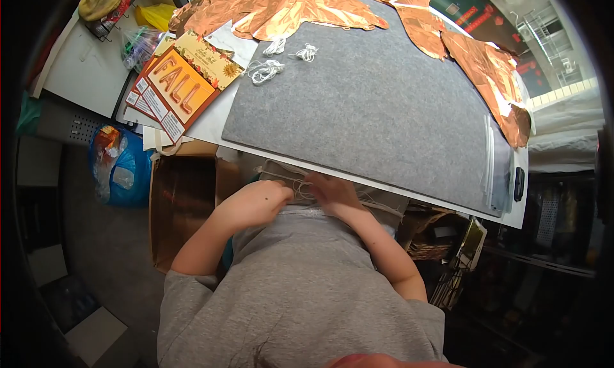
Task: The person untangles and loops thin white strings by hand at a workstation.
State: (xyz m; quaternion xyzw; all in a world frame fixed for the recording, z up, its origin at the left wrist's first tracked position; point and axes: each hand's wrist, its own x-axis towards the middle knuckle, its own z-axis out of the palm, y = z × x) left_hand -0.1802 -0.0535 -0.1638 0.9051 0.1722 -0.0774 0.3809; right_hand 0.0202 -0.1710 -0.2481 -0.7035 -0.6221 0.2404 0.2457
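Observation:
Just below the table's front edge, in front of my grey shirt, both hands are close together at a loose, looped white string [301,190]. My left hand [265,198] is closed with its fingers curled on the string. My right hand [330,193] is also closed on it from the other side, a bit blurred. Strands run down to my lap and out to the right. On the grey felt mat [371,112] lie more white string bundles: one coil [266,72] at the left, with two smaller ones [275,46] [307,53] behind it.
Flat copper foil balloons [307,13] lie along the table's back and right side [486,74]. Printed "FALL" packages [182,90] are stacked at the left. Clear plastic sleeves [495,166] rest at the mat's right edge. Below left stand a cardboard box [183,208] and a blue bag [131,176].

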